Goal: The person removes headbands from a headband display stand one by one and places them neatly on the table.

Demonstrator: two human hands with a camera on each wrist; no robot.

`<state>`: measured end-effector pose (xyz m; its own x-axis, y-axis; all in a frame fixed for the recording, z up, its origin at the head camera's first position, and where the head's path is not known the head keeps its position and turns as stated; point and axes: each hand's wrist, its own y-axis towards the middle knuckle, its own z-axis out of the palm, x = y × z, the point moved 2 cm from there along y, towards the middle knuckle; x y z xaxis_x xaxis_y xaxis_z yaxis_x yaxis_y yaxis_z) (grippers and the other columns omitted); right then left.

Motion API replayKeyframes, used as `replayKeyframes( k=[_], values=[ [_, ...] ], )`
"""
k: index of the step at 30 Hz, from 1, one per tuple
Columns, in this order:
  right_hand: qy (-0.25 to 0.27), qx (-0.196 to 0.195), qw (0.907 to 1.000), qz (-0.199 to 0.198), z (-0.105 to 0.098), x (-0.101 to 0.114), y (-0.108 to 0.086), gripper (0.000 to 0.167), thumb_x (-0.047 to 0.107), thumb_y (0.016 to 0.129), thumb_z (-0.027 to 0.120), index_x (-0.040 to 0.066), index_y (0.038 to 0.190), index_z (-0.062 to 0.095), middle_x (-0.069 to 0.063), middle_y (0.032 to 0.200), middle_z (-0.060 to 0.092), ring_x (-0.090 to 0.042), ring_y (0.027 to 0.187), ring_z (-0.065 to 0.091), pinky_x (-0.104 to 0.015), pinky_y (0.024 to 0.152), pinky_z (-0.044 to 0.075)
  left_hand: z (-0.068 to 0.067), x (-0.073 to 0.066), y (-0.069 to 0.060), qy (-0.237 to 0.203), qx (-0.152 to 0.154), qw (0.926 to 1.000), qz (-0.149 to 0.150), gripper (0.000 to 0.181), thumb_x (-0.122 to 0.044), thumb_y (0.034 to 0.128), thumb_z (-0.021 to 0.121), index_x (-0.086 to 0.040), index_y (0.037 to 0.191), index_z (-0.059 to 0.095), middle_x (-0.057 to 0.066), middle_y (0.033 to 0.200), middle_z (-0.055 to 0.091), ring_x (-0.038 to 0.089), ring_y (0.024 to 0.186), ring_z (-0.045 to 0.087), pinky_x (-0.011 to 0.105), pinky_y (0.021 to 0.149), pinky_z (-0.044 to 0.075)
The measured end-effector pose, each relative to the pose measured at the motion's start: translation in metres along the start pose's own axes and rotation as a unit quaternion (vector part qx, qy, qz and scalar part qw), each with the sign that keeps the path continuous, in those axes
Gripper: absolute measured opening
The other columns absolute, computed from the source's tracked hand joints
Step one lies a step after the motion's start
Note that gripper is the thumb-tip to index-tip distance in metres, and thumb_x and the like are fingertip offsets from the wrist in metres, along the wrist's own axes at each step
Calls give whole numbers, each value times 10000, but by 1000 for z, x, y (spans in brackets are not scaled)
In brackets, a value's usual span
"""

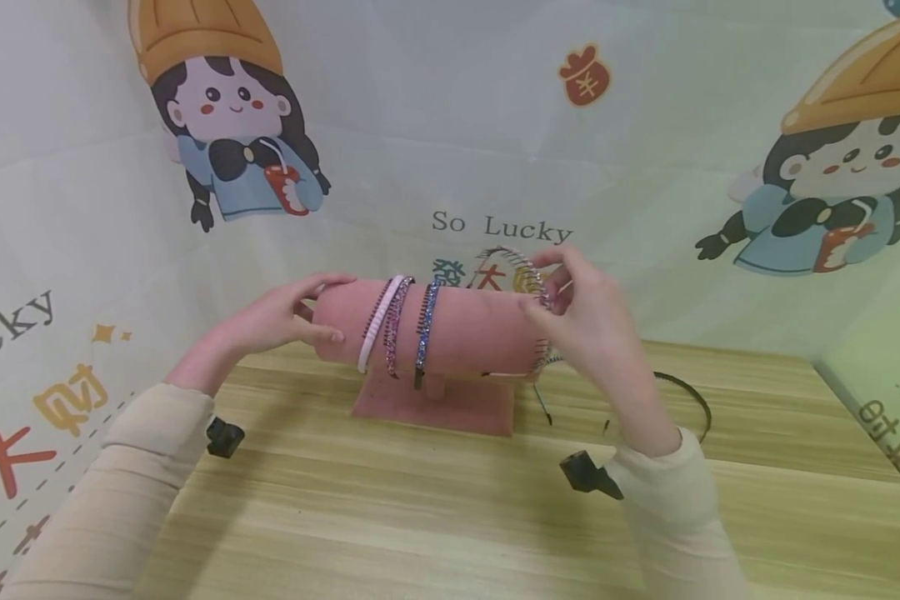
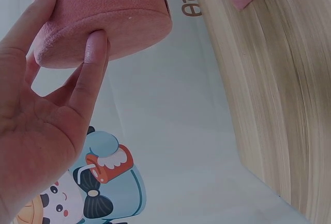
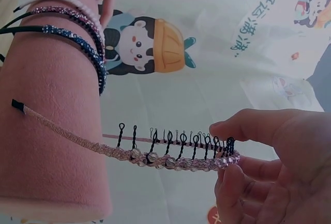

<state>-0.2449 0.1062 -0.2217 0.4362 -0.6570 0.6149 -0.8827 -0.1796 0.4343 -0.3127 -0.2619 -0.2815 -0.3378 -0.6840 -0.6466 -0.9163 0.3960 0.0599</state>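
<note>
A pink plush headband stand [image 1: 480, 333], a roll on a flat base, stands on the table. My left hand [image 1: 273, 312] grips the roll's left end, thumb on its side and a finger against the end face, as the left wrist view shows. Round the roll sit a white headband [image 1: 378, 321], a pink glittery headband [image 1: 394, 329] and a blue glittery headband [image 1: 426, 329]. At the right end, my right hand [image 1: 588, 317] pinches the middle of a clear-beaded headband [image 3: 160, 160] with black looped teeth. One tip of that headband lies over the roll's side.
On the wooden table [image 1: 435, 517], a black headband [image 1: 701, 400] lies behind my right forearm. A thin teal piece [image 1: 543, 404] shows beside the stand's base. Printed cloth [image 1: 390, 108] hangs behind and at both sides. Dark devices [image 1: 588, 473] sit by both wrists.
</note>
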Motion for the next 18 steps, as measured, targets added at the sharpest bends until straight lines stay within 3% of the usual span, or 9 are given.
replayKeyframes(
  k=[18],
  values=[
    [-141,-119,9998,88,-20,-2,-3,407,161,913,693,138,1306,585,-97,976,630,-243,866,597,-312,737,485,0,-4,-2,71,-52,10000,-16,818,-326,869,762,-317,1542,296,176,1450,481,307,1116,650,498,916,527]
  ],
)
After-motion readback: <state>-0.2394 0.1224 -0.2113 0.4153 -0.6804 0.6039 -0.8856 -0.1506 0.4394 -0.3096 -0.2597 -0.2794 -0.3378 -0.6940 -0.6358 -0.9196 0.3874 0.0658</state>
